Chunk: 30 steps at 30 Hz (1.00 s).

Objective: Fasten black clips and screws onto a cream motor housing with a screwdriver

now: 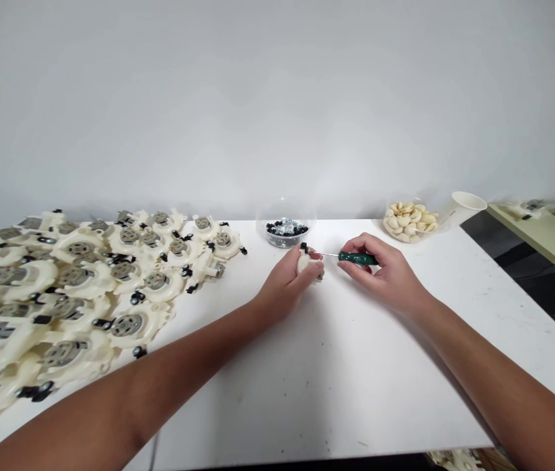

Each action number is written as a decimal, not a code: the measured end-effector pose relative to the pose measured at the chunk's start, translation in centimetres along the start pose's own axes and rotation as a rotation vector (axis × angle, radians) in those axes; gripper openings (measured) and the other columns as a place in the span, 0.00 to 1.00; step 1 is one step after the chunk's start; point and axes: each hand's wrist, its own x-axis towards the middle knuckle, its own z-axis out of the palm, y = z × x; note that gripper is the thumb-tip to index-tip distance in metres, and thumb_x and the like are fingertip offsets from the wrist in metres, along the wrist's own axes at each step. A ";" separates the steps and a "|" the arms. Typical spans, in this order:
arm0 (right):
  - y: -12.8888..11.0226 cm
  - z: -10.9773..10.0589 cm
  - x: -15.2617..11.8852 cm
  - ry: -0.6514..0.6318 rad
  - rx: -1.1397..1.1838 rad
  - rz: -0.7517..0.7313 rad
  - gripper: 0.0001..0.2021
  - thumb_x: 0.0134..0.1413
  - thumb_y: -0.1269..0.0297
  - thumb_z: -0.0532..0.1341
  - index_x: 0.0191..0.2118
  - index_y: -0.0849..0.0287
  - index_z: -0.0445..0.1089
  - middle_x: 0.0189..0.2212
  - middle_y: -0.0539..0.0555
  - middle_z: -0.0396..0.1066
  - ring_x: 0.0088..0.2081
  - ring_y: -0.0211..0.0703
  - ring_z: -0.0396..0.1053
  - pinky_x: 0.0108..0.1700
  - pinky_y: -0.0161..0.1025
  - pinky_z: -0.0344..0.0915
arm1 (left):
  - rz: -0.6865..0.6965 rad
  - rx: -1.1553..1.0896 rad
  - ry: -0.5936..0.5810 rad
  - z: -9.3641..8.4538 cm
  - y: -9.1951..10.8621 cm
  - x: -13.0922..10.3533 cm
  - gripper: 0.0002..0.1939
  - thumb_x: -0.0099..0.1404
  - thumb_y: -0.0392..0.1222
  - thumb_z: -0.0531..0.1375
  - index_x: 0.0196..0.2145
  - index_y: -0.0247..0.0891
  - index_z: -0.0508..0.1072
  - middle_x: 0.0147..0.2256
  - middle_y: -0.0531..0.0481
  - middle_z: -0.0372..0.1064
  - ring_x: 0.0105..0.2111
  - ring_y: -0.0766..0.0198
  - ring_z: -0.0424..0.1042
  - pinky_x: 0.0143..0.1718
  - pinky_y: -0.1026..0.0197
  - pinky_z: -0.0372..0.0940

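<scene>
Left grip (283, 286) pinching cream part (302, 263), black piece (303, 247) on top, above tabletop (355, 379). Right grip (389, 269) pinching green screwdriver (358, 258), shaft (327, 254) aimed at part (contact hard to tell from here). Clear bowl (284, 243) just beyond; cream housings (79, 277) heaped at left.
</scene>
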 end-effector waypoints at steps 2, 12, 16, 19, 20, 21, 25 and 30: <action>-0.3 -0.1 -0.1 0.020 -0.020 -0.038 0.04 0.64 0.62 0.65 0.42 0.53 0.71 0.35 0.52 0.70 0.32 0.41 0.64 0.30 0.40 0.61 | -0.011 -0.078 -0.011 0.0 0.1 -0.1 0.16 0.74 0.52 0.56 0.49 0.39 0.71 0.43 0.46 0.73 0.42 0.58 0.71 0.44 0.59 0.65; -1.1 -0.3 -0.1 0.080 -0.130 -0.214 0.05 0.62 0.68 0.66 0.44 0.52 0.73 0.36 0.54 0.72 0.33 0.44 0.66 0.29 0.41 0.61 | -0.002 -0.109 0.015 -0.1 -0.1 -0.4 0.13 0.69 0.49 0.62 0.45 0.38 0.72 0.35 0.50 0.71 0.35 0.62 0.69 0.39 0.61 0.63; -1.2 -0.2 -0.2 0.117 -0.124 -0.229 0.07 0.61 0.70 0.66 0.43 0.53 0.73 0.35 0.53 0.72 0.33 0.43 0.66 0.28 0.40 0.60 | -0.077 -0.192 0.040 -0.3 -0.2 -0.3 0.12 0.67 0.48 0.62 0.43 0.38 0.72 0.36 0.52 0.68 0.33 0.64 0.66 0.37 0.63 0.61; -1.3 -0.1 -0.1 0.133 -0.123 -0.233 0.06 0.61 0.70 0.66 0.42 0.54 0.73 0.34 0.53 0.71 0.32 0.42 0.65 0.28 0.40 0.59 | -0.113 -0.245 0.022 -0.3 0.0 -0.3 0.12 0.66 0.47 0.62 0.43 0.38 0.73 0.35 0.52 0.67 0.31 0.65 0.64 0.35 0.63 0.60; -1.3 -0.1 -0.2 0.129 -0.122 -0.235 0.06 0.61 0.70 0.66 0.42 0.54 0.73 0.34 0.52 0.71 0.32 0.42 0.65 0.28 0.40 0.59 | -0.110 -0.263 0.017 -0.3 0.0 -0.3 0.11 0.65 0.46 0.62 0.42 0.38 0.73 0.35 0.52 0.66 0.31 0.65 0.64 0.35 0.63 0.60; -1.3 0.0 -0.2 0.124 -0.120 -0.236 0.06 0.61 0.70 0.66 0.42 0.54 0.73 0.34 0.52 0.71 0.32 0.42 0.64 0.28 0.40 0.59 | -0.105 -0.281 0.015 -0.3 0.1 -0.4 0.10 0.64 0.46 0.62 0.41 0.38 0.73 0.36 0.51 0.66 0.32 0.65 0.63 0.35 0.63 0.60; -1.2 0.1 -0.2 0.111 -0.107 -0.225 0.06 0.61 0.70 0.66 0.43 0.54 0.73 0.34 0.52 0.71 0.32 0.41 0.64 0.27 0.40 0.59 | -0.127 -0.316 0.008 -0.3 0.1 -0.4 0.10 0.64 0.44 0.61 0.41 0.37 0.74 0.35 0.51 0.65 0.32 0.65 0.62 0.34 0.63 0.59; -1.2 0.1 -0.3 0.113 -0.106 -0.213 0.06 0.61 0.70 0.67 0.43 0.53 0.73 0.34 0.52 0.71 0.32 0.41 0.64 0.27 0.40 0.59 | -0.133 -0.328 0.008 -0.3 -0.1 -0.3 0.10 0.64 0.43 0.61 0.42 0.37 0.74 0.35 0.52 0.64 0.32 0.65 0.62 0.34 0.63 0.58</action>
